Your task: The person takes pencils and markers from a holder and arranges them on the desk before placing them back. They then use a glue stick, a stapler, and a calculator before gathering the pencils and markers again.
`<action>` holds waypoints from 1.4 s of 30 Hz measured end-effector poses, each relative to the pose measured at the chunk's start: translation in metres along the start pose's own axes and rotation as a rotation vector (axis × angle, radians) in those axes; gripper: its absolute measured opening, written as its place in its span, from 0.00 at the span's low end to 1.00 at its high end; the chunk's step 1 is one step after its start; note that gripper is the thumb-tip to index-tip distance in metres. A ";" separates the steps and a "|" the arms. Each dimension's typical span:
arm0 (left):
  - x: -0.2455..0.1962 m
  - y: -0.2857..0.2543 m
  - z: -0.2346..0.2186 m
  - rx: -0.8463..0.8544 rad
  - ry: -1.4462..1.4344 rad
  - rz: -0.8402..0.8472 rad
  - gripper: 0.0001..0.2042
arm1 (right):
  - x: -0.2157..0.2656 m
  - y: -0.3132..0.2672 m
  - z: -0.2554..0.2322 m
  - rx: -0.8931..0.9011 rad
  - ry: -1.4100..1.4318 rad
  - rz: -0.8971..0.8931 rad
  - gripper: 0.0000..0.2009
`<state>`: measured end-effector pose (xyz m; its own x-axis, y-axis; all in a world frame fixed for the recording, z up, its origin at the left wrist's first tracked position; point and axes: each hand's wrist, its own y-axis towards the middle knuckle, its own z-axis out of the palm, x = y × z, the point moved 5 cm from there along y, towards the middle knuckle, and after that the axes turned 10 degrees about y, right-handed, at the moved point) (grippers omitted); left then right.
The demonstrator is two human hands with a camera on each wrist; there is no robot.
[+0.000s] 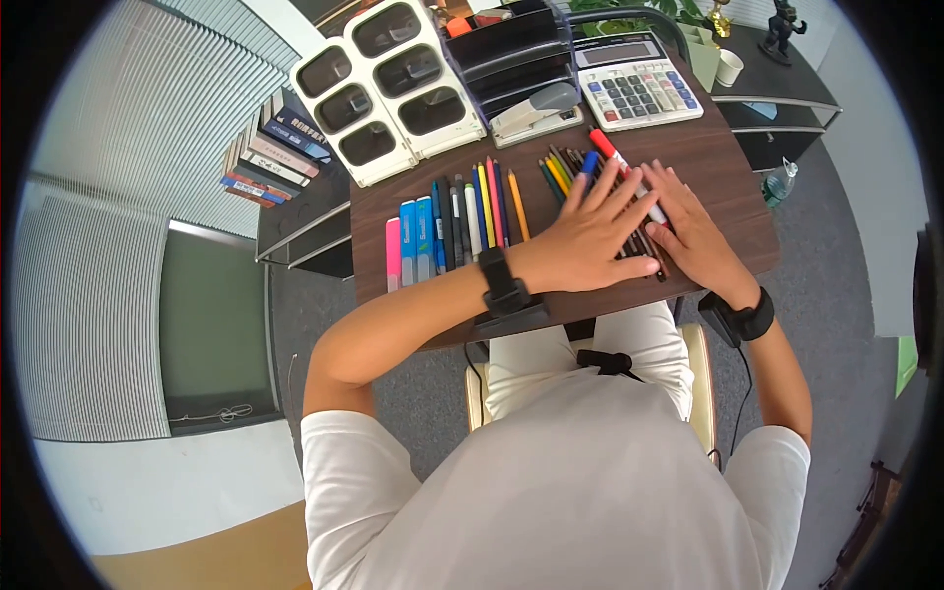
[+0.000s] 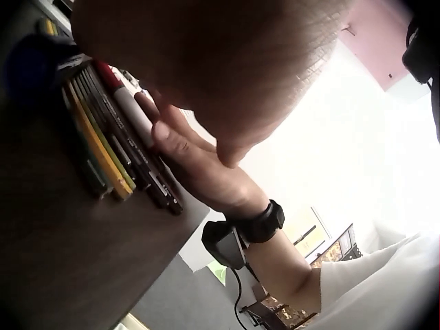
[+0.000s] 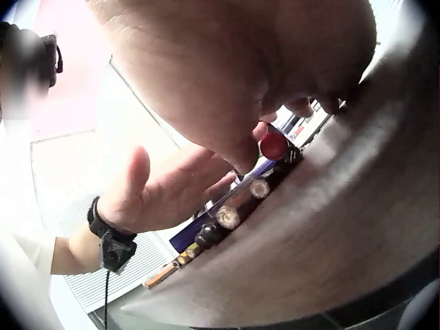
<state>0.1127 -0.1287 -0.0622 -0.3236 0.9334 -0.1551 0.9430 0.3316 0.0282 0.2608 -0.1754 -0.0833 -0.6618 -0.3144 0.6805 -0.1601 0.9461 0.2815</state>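
My left hand (image 1: 590, 241) lies spread, fingers fairly straight, over a bunch of dark pencils (image 2: 124, 141). A blue-capped marker (image 1: 589, 162) shows by its fingertips. Beside it my right hand (image 1: 696, 231) reaches forward with extended fingers, along a red-and-white marker (image 1: 603, 144). In the left wrist view, the right thumb rests at that marker's white barrel. Yellow and green pencils (image 1: 556, 175) lie at the bunch's left side. The right wrist view shows pencil ends (image 3: 228, 217) lined up low between the hands. My palms hide much of the bunch.
To the left stand rows of highlighters (image 1: 408, 241), pens and coloured pencils (image 1: 487, 202), with an orange pencil (image 1: 518, 202) nearest the left wrist. Behind are a white organizer (image 1: 403, 79), a stapler (image 1: 539, 113) and a calculator (image 1: 639, 84). The table edge (image 1: 580, 313) runs close in front.
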 end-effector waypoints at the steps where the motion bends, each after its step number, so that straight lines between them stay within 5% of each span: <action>1: 0.003 -0.006 -0.004 0.003 0.002 0.007 0.43 | 0.001 -0.002 0.000 0.015 -0.060 -0.019 0.29; 5: 0.027 -0.035 0.009 0.184 -0.009 -0.072 0.43 | 0.006 -0.013 -0.004 -0.075 -0.047 -0.004 0.25; 9: 0.034 -0.065 0.003 0.088 -0.191 -0.240 0.41 | 0.010 -0.022 -0.008 -0.287 -0.003 0.068 0.21; 12: 0.019 -0.077 -0.014 -0.053 0.037 -0.169 0.38 | 0.016 -0.022 -0.014 -0.420 -0.038 0.107 0.17; 15: 0.010 -0.086 -0.022 -0.005 0.179 -0.191 0.37 | 0.020 -0.020 -0.015 -0.463 -0.093 0.120 0.13; 21: 0.015 -0.118 -0.021 -0.111 0.170 -0.486 0.35 | 0.027 -0.017 -0.009 -0.453 -0.069 0.120 0.11; 24: 0.030 -0.155 -0.010 -0.360 0.145 -0.791 0.34 | 0.024 -0.019 -0.011 -0.417 0.098 0.160 0.16; 28: 0.018 -0.165 0.003 -0.471 0.171 -0.839 0.34 | 0.028 -0.012 -0.006 -0.285 -0.091 0.014 0.26; 33: 0.010 -0.151 0.011 -0.420 0.261 -0.711 0.36 | 0.036 -0.008 0.003 -0.131 -0.140 -0.095 0.26; 37: 0.011 -0.149 0.009 -0.420 0.257 -0.710 0.38 | 0.035 -0.011 -0.001 -0.155 -0.084 -0.122 0.23; 42: 0.007 -0.141 0.006 -0.340 0.223 -0.653 0.43 | 0.016 -0.019 -0.003 -0.329 0.100 0.057 0.16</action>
<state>-0.0216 -0.1700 -0.0731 -0.8486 0.5274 -0.0428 0.4911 0.8152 0.3070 0.2559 -0.1990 -0.0757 -0.5850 -0.2834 0.7599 0.1303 0.8919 0.4330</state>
